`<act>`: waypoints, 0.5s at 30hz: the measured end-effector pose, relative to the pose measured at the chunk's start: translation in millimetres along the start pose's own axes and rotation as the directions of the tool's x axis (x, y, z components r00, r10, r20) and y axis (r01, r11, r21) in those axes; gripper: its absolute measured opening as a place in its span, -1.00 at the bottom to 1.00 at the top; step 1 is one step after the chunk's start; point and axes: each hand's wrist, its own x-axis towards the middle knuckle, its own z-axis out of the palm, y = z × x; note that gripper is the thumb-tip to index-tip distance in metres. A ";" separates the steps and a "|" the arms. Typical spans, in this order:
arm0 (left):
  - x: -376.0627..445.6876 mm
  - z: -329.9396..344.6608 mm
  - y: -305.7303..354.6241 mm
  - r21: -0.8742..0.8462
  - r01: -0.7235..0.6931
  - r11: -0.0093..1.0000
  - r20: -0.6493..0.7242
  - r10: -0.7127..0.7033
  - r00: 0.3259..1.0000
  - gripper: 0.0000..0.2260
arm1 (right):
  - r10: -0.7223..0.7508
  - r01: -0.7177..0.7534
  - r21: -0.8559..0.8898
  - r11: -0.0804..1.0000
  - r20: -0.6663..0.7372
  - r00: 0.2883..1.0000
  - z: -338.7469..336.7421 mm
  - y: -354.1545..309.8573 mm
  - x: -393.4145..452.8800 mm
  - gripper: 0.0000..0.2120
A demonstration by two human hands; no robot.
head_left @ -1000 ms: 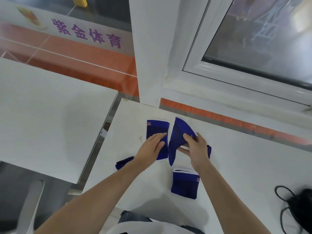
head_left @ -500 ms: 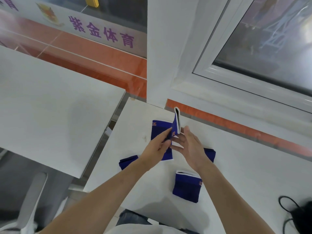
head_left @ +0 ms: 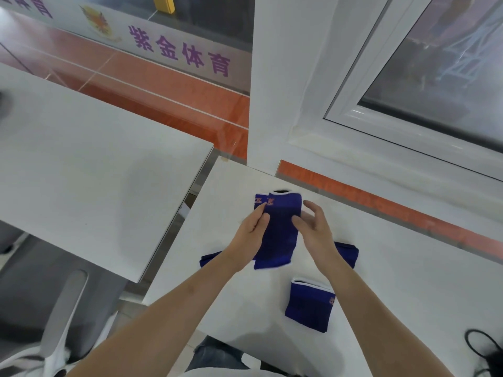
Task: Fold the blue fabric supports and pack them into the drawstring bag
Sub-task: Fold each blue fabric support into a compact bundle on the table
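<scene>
A blue fabric support (head_left: pixel 280 227) with a white top rim lies flat on the white table (head_left: pixel 408 268), laid over another blue support (head_left: pixel 258 199) whose logo corner shows at its upper left. My left hand (head_left: pixel 251 232) pinches the top support's left edge. My right hand (head_left: pixel 313 229) rests at its right edge with fingers spread. A third support (head_left: pixel 310 304) lies folded nearer me on the right. Blue fabric ends show under my left wrist (head_left: pixel 211 258) and behind my right wrist (head_left: pixel 347 253). The black drawstring bag (head_left: pixel 487 349) lies at the table's lower right edge.
A second white table (head_left: pixel 81 172) stands to the left across a narrow gap. A white pillar and window frame (head_left: pixel 340 118) rise behind the work table. A chair back (head_left: pixel 65 308) sits below left.
The support I held upright between both hands now lies flat over the other one. My right hand has opened and moved to its right edge. The camera has shifted left.
</scene>
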 end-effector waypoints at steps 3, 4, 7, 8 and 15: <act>0.6 -2.3 2.0 -0.071 0.048 0.996 0.005 -0.048 0.999 -0.73 | 0.009 -0.009 0.009 1.000 0.045 0.999 -2.6 7.2 3.0 -0.54; 1.2 -3.2 1.5 -0.091 0.073 0.993 0.008 -0.073 0.997 -0.72 | -0.006 0.007 -0.015 1.000 0.053 0.999 -1.6 8.8 3.6 -0.53; 3.8 -7.8 -5.3 -0.177 0.141 0.974 0.066 -0.131 0.989 -0.70 | -0.061 0.068 -0.117 0.991 0.064 0.996 2.2 18.1 6.3 -0.54; 4.6 -9.1 -7.0 -0.213 0.157 0.964 0.089 -0.141 0.986 -0.70 | -0.068 0.076 -0.138 0.988 0.056 0.996 3.5 20.6 7.4 -0.55; 7.1 -8.4 -37.0 -0.212 0.308 0.928 0.066 -0.301 0.951 -0.61 | 0.006 -0.005 -0.087 0.996 0.002 1.000 9.1 38.9 24.3 -0.52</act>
